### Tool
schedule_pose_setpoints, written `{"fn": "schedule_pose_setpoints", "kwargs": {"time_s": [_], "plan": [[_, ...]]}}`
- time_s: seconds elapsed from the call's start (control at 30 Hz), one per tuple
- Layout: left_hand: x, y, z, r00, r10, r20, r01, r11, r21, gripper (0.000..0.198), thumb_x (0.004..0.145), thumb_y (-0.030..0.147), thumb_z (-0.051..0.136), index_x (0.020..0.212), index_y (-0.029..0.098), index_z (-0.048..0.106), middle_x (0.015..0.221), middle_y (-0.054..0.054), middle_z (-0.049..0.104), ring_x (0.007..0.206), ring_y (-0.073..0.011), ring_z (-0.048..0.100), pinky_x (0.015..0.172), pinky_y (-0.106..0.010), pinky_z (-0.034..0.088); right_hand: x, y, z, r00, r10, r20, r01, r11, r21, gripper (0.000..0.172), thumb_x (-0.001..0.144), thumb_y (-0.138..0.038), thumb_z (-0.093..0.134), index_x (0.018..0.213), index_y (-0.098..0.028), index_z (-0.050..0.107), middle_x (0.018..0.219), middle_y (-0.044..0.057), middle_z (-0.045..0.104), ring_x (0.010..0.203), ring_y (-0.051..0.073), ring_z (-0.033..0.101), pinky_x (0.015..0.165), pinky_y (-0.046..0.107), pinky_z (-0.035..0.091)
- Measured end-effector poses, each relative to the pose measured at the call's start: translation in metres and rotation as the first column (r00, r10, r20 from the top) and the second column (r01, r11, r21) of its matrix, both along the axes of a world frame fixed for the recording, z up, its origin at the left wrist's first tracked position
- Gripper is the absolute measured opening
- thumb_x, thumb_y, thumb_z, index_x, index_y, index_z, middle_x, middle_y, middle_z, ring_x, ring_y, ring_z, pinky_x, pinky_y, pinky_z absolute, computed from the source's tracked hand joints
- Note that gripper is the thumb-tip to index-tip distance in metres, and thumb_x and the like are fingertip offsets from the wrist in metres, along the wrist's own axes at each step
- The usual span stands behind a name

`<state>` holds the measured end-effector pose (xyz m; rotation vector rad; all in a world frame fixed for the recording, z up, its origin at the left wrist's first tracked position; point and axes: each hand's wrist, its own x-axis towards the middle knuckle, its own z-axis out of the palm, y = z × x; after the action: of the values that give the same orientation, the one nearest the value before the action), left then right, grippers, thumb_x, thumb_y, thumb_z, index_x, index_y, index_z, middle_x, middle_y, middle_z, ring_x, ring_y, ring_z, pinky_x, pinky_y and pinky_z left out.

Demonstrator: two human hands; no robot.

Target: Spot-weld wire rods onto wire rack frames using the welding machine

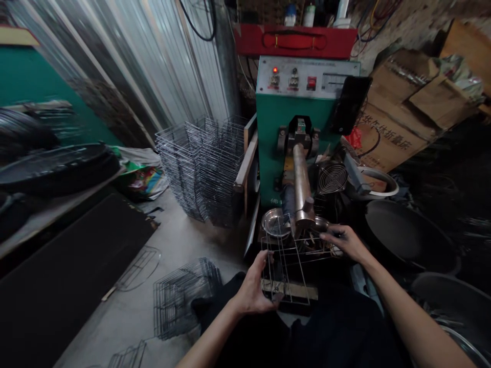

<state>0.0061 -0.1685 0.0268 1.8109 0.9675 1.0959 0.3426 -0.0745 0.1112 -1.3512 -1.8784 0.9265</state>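
Observation:
A wire rack of thin metal rods is held in front of the machine's thick metal arm, its upper edge by the arm's tip. My left hand is closed around the rack's left side, thumb above and fingers below. On the right, my right hand has its thumb and fingers pinched at the rack's right part, just beside the arm's tip. Exactly what lies between those fingertips is too small to make out. Behind the rack, a shiny metal bowl sits under the arm.
The green machine has a lit red lamp and a dark phone at its panel's right. Nested wire baskets stand left of it; more wire pieces lie on the floor. Dark round pans and cardboard boxes crowd the right.

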Motion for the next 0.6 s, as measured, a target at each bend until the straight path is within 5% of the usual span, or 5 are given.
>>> {"fn": "schedule_pose_setpoints", "kwargs": {"time_s": [0.37, 0.6], "plan": [[-0.003, 0.008, -0.003, 0.998, 0.001, -0.060, 0.000, 1.000, 0.025, 0.113, 0.062, 0.029, 0.082, 0.157, 0.022, 0.021, 0.149, -0.018, 0.047, 0.135, -0.0394, 0.055, 0.117, -0.058, 0.045, 0.003, 0.004, -0.004, 1.000, -0.014, 0.002, 0.014, 1.000, 0.003, 0.055, 0.085, -0.067, 0.069, 0.060, -0.019, 0.059, 0.065, -0.001, 0.048, 0.066, 0.016, 0.046, 0.062, 0.028, 0.033], [-0.002, 0.012, 0.009, 0.996, -0.025, -0.081, 0.027, 0.999, 0.023, 0.102, 0.064, 0.030, 0.079, 0.151, 0.024, 0.027, 0.142, -0.014, 0.048, 0.128, -0.0352, 0.057, 0.116, -0.058, 0.046, 0.000, -0.001, -0.001, 0.997, -0.072, -0.011, 0.072, 0.997, 0.038, 0.050, 0.085, -0.064, 0.072, 0.065, -0.020, 0.061, 0.065, -0.001, 0.053, 0.064, 0.016, 0.048, 0.061, 0.029, 0.037]]}}
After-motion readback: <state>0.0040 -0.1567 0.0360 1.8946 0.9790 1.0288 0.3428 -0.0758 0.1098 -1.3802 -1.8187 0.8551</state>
